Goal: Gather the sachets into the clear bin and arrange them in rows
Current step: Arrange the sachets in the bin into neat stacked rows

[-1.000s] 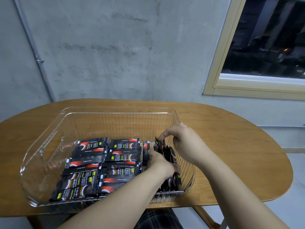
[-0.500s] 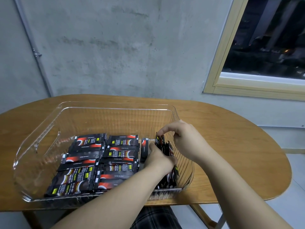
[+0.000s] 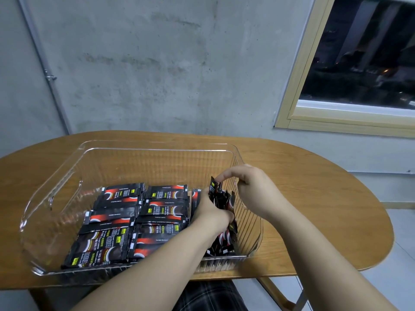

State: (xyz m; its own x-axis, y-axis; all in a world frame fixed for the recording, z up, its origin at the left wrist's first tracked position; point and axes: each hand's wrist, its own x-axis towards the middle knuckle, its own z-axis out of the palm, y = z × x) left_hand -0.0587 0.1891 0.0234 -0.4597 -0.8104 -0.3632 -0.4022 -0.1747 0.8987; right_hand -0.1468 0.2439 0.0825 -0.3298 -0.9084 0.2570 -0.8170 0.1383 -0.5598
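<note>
A clear plastic bin [image 3: 67, 173] stands on a wooden table [image 3: 314, 198]. Black and red sachets [image 3: 157, 212] lie flat in two overlapping rows across its near half. Against the bin's right wall, a third bunch of sachets [image 3: 222, 198] stands on edge. My left hand [image 3: 211, 212] is inside the bin, its fingers curled round this upright bunch. Over the right wall, my right hand [image 3: 249, 187] pinches the top of the farthest upright sachet [image 3: 214, 187]. The lower part of the bunch is hidden behind my left forearm.
The far half of the bin holds nothing. A grey concrete wall rises behind the table, with a window [image 3: 359, 63] at the upper right. Bare tabletop shows to the right of the bin. Plaid cloth [image 3: 208, 295] shows below the table's near edge.
Both hands stay at the upright bunch by the right wall. The right fingers have shifted slightly on the top of the farthest sachet. The camera view moved a little.
</note>
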